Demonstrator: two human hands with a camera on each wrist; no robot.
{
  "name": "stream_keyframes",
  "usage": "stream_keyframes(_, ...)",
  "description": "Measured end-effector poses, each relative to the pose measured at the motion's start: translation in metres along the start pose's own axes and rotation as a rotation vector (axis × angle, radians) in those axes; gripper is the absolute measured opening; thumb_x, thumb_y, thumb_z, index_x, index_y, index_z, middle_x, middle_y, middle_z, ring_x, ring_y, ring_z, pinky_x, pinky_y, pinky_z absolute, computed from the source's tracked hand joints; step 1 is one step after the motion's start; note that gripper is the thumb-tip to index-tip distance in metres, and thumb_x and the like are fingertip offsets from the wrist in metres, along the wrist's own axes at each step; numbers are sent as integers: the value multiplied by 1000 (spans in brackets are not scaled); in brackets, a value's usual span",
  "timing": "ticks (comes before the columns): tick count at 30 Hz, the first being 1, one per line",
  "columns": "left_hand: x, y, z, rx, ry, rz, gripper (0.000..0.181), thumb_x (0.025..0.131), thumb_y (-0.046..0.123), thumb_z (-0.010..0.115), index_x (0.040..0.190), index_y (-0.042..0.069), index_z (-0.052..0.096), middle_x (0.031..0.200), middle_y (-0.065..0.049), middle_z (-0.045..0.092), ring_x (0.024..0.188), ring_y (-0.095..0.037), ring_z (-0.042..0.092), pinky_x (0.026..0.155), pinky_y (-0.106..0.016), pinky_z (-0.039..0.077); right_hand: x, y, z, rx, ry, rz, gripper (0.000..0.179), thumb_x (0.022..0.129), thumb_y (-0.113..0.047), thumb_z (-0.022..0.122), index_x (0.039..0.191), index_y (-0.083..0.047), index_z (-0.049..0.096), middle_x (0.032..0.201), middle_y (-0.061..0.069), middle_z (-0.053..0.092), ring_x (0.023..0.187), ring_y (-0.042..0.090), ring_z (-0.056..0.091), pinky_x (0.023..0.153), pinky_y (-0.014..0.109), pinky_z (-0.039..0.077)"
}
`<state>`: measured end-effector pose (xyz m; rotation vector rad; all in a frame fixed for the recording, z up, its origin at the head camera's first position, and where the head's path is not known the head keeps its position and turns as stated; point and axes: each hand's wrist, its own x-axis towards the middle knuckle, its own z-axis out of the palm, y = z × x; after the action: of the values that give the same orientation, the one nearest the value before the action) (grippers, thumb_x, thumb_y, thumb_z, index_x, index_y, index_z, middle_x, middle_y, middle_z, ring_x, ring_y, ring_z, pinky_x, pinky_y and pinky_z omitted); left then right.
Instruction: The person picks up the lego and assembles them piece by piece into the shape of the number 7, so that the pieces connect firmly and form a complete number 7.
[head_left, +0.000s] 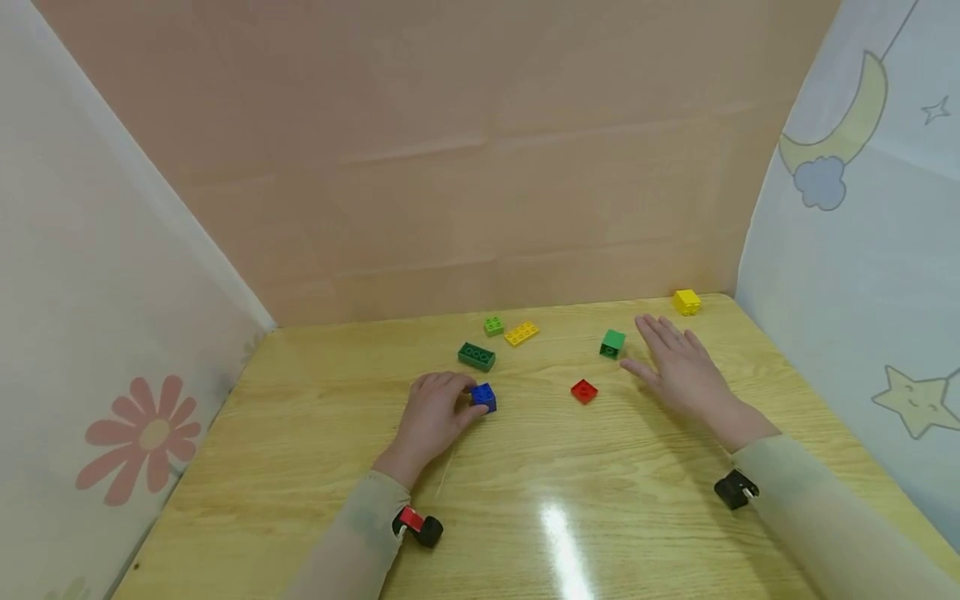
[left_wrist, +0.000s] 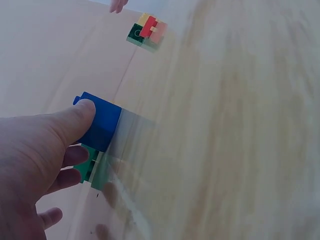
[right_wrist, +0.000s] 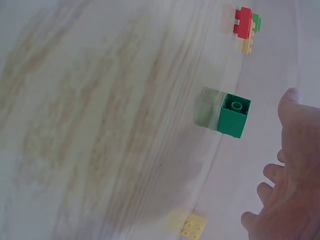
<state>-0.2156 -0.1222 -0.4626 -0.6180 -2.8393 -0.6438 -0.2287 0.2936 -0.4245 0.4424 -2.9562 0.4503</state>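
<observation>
A blue toy brick [head_left: 484, 398] is pinched between the thumb and fingers of my left hand [head_left: 435, 417]; the left wrist view shows the thumb pressed on its face. Just behind it lies a dark green brick [head_left: 476, 357], its hollow underside showing. My right hand [head_left: 682, 371] hovers on the right with fingers stretched out, holding nothing. Nearest to that hand is a green brick [head_left: 612, 344] lying on its side, its open bottom visible in the right wrist view. A flat red brick [head_left: 584, 392] lies between the hands.
Toward the back of the wooden table [head_left: 510, 492] lie a light green brick [head_left: 493, 326] and a long yellow brick [head_left: 522, 333]. Another yellow brick [head_left: 686, 302] sits at the far right corner. A brown back panel [head_left: 465, 167] and printed side sheets surround the table.
</observation>
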Motion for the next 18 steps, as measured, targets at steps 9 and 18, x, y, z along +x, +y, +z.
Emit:
stream_keyframes(9, 4, 12, 4, -27, -29, 10, 41, 101, 42, 83, 131, 15, 77, 123, 0, 78, 123, -26, 66, 125, -56, 33, 1, 1, 0, 33, -7, 9, 89, 115, -51, 57, 174, 3, 18, 177, 30, 23, 162, 54, 18, 129, 72, 9)
stream_keyframes(18, 12, 28, 15, -25, -52, 73, 36, 101, 43, 83, 127, 18, 78, 113, 6, 80, 114, -20, 68, 121, -52, 38, 4, 2, 1, 48, -35, 12, 89, 116, -51, 54, 173, 5, 15, 176, 32, 22, 162, 54, 20, 128, 73, 13)
